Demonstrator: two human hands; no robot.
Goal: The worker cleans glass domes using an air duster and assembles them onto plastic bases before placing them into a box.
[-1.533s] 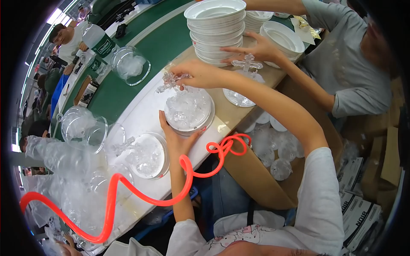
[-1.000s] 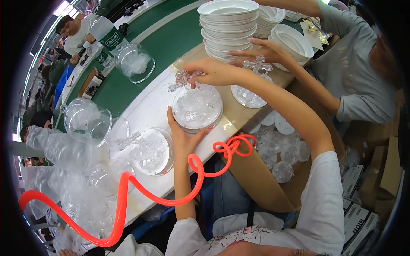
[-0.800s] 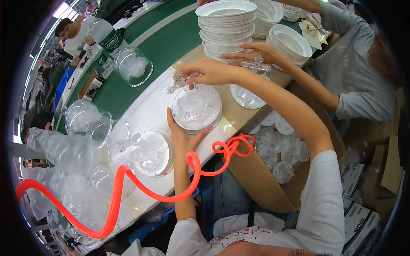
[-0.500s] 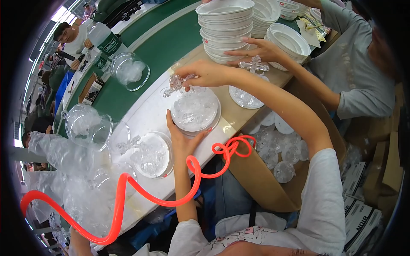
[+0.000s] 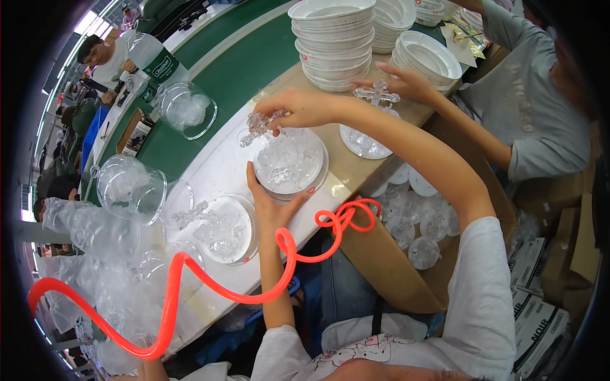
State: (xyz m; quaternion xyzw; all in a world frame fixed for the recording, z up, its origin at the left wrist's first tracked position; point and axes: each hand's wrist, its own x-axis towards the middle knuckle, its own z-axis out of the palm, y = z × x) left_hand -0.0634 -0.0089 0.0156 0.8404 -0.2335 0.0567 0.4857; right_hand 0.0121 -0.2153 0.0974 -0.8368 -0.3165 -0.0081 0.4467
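- Table (image 5: 213,170) has a white surface; on it, close to the edge at the person's side, rests the round white base (image 5: 325,166).
- Red hose (image 5: 173,298) crosses in front of the left forearm (image 5: 271,268) and conceals a part of it.
- The base sits in the hollow between thumb and forefinger of the left hand; its clear pieces (image 5: 289,160) blend together, so single outlines are hard to distinguish.
- Left hand (image 5: 270,209) holds the base, half curled, with thumb at the near side; its other fingers are mostly hidden.
- Right hand (image 5: 295,108) pinches the clear cross (image 5: 255,131) by the base's far-left rim. Fingertips cover part of this cross; whether it touches the base, I cannot tell.
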